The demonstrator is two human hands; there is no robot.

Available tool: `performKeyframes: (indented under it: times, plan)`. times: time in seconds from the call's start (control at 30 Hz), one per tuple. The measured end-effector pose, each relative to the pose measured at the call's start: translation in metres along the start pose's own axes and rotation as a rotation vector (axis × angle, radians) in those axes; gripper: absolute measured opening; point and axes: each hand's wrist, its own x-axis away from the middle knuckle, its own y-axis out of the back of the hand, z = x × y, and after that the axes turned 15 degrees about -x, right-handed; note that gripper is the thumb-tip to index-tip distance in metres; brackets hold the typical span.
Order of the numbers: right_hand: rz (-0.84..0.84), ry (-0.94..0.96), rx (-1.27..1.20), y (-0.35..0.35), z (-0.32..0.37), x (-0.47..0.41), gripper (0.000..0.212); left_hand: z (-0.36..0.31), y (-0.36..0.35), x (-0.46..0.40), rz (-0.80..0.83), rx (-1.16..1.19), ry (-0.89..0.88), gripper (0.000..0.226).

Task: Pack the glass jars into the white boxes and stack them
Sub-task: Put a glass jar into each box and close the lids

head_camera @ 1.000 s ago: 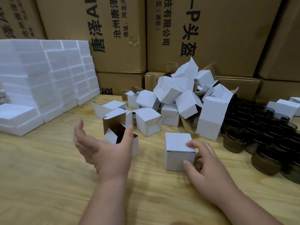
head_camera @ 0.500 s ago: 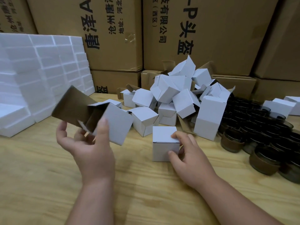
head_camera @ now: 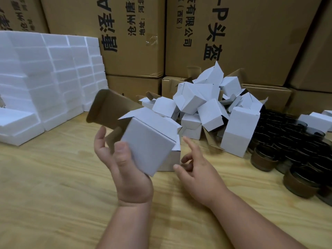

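Head view: left hand grips an open white box; right hand hovers loose-fingered, empty; brown cartons read "头盔".

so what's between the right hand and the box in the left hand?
Head view: a closed white box on the table, partly hidden behind the open-flapped box gripped by the left hand; right hand hovers beside it.

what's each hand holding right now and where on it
The left hand grips an open white box by its lower corner, thumb on the front face. The right hand holds nothing, its fingers spread.
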Motion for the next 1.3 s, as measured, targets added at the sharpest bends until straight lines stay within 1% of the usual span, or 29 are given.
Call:
performKeyframes:
  times: [0.07, 0.1, 0.2, 0.23, 0.33, 0.43, 0.57, 0.7, 0.77, 0.83, 0.9, 0.93, 1.0, 1.1, 1.2, 1.3]
  plan:
    - [-0.032, -0.043, -0.122, 0.011, 0.0, 0.01, 0.077, 0.004, -0.005, 0.013, 0.166, -0.034, -0.05, 0.045]
    - [-0.034, -0.052, -0.133, 0.018, 0.0, 0.018, 0.072, 0.008, -0.006, 0.023, 0.261, -0.053, -0.082, 0.044]
    - [-0.032, -0.091, -0.149, 0.045, 0.0, 0.044, 0.045, 0.014, -0.015, 0.043, 0.474, -0.184, -0.123, 0.048]
    - [-0.045, -0.111, -0.159, 0.055, 0.0, 0.053, 0.04, 0.019, -0.017, 0.049, 0.54, -0.229, -0.135, 0.049]
    - [-0.118, -0.171, -0.063, 0.084, -0.007, 0.074, 0.019, 0.025, -0.019, 0.064, 0.741, -0.362, -0.072, 0.06]
    - [-0.212, -0.201, 0.093, 0.102, -0.015, 0.089, 0.014, 0.027, -0.021, 0.072, 0.87, -0.39, -0.009, 0.069]
    - [-0.326, -0.201, 0.194, 0.106, -0.014, 0.091, 0.015, 0.032, -0.024, 0.072, 0.923, -0.437, 0.035, 0.069]
    - [-0.529, -0.218, 0.316, 0.12, -0.006, 0.091, 0.018, 0.035, -0.024, 0.068, 0.922, -0.529, 0.02, 0.079]
    - [-0.619, -0.251, 0.377, 0.134, -0.003, 0.094, 0.028, 0.037, -0.024, 0.067, 0.928, -0.593, -0.01, 0.083]
    - [-0.661, -0.355, 0.397, 0.146, -0.002, 0.097, 0.045, 0.039, -0.024, 0.067, 0.932, -0.638, -0.035, 0.085]
    - [-0.649, -0.47, 0.406, 0.154, -0.002, 0.098, 0.059, 0.039, -0.025, 0.067, 0.934, -0.667, -0.041, 0.084]
    - [-0.632, -0.509, 0.414, 0.155, -0.003, 0.098, 0.062, 0.04, -0.026, 0.067, 0.934, -0.677, -0.035, 0.083]
    - [-0.607, -0.543, 0.421, 0.153, -0.003, 0.097, 0.062, 0.041, -0.025, 0.067, 0.935, -0.684, -0.014, 0.08]
    - [-0.601, -0.517, 0.405, 0.148, -0.003, 0.096, 0.054, 0.042, -0.024, 0.067, 0.943, -0.697, -0.004, 0.074]
    - [-0.572, -0.443, 0.392, 0.141, -0.003, 0.096, 0.043, 0.042, -0.023, 0.067, 0.945, -0.697, -0.005, 0.072]
    - [-0.507, -0.358, 0.391, 0.133, -0.002, 0.095, 0.034, 0.044, -0.023, 0.066, 0.953, -0.686, -0.066, 0.07]
